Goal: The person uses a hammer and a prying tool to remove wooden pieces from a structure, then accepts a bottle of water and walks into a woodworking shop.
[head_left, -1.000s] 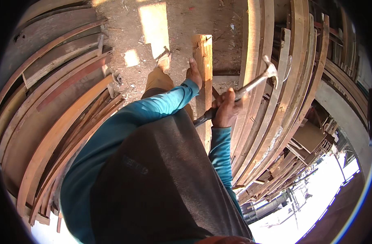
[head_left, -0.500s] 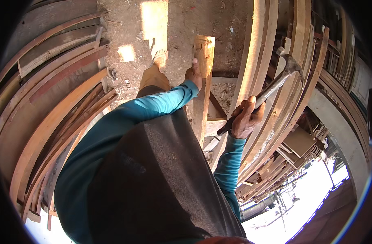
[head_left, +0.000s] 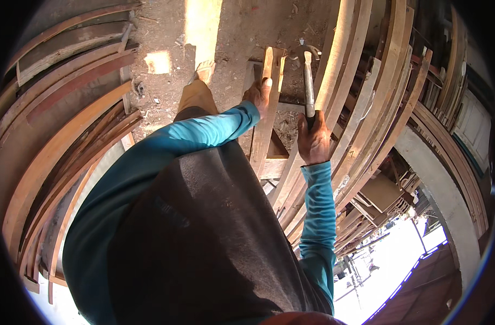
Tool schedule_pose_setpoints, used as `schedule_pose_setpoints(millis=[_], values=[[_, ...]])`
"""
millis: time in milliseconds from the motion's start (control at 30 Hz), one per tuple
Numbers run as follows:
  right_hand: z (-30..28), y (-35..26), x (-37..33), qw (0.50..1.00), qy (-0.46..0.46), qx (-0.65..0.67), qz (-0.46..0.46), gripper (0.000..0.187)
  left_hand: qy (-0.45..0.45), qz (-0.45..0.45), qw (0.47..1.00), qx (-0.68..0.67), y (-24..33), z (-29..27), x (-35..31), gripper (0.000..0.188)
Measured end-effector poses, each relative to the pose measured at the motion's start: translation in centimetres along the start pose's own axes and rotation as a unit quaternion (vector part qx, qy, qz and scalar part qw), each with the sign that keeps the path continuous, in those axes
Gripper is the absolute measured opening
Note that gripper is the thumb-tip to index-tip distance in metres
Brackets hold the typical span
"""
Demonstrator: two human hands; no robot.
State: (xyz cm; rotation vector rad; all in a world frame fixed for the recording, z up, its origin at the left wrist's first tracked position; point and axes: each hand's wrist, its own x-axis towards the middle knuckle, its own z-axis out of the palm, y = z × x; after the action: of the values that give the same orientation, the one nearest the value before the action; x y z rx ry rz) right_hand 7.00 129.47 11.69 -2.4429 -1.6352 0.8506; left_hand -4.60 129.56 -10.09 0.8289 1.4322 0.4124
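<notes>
My right hand (head_left: pixel 314 140) is closed round the dark grip of a claw hammer (head_left: pixel 308 81). The hammer points away from me, its metal head just to the right of the far end of a wooden board (head_left: pixel 263 135). That board stretches away in front of my body. My left hand (head_left: pixel 260 96) grips it near the far end, thumb along the top and the other fingers partly hidden. Whether the hammer head touches anything cannot be made out.
Long timbers (head_left: pixel 391 65) lean in a row on the right, close to my right arm. More planks (head_left: pixel 52 157) are stacked on the left. My foot (head_left: pixel 205 71) stands on the dirt floor (head_left: pixel 236 32), which is littered with wood chips. A concrete beam (head_left: pixel 447 189) crosses at right.
The hammer has swung down and left from the timbers on the right to beside the board's far end. My right arm has straightened forward. My left hand stays on the board, which appears slightly turned.
</notes>
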Motion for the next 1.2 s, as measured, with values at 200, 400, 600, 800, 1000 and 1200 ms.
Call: schedule_pose_setpoints(millis=[200,400,600,800,1000,1200], values=[[-3.6,-6.9,0.5,0.913,0.246,0.321,-0.052,0.031,-0.012,0.005,0.999,-0.044,0.3,-0.4,-0.4,0.077],[2.7,-0.3,-0.6,0.995,0.082,0.06,0.008,0.026,0.04,0.034,0.997,-0.051,-0.4,0.3,0.4,0.062],[1.0,-3.5,-2.2,0.981,0.086,0.16,0.062,0.033,-0.05,-0.026,0.994,0.091,-0.7,0.7,1.2,0.055],[-3.3,-6.2,1.3,0.839,0.331,0.42,-0.104,0.025,-0.016,-0.066,0.994,-0.084,-0.9,1.8,1.6,0.058],[4.4,1.3,-0.2,0.991,0.008,0.097,0.089,0.041,0.002,0.009,0.997,0.082,-0.9,0.8,0.8,0.064],[-4.8,-8.0,1.1,0.876,0.269,0.402,0.01,0.038,-0.049,-0.025,0.998,0.028,0.3,0.5,0.8,0.057]])
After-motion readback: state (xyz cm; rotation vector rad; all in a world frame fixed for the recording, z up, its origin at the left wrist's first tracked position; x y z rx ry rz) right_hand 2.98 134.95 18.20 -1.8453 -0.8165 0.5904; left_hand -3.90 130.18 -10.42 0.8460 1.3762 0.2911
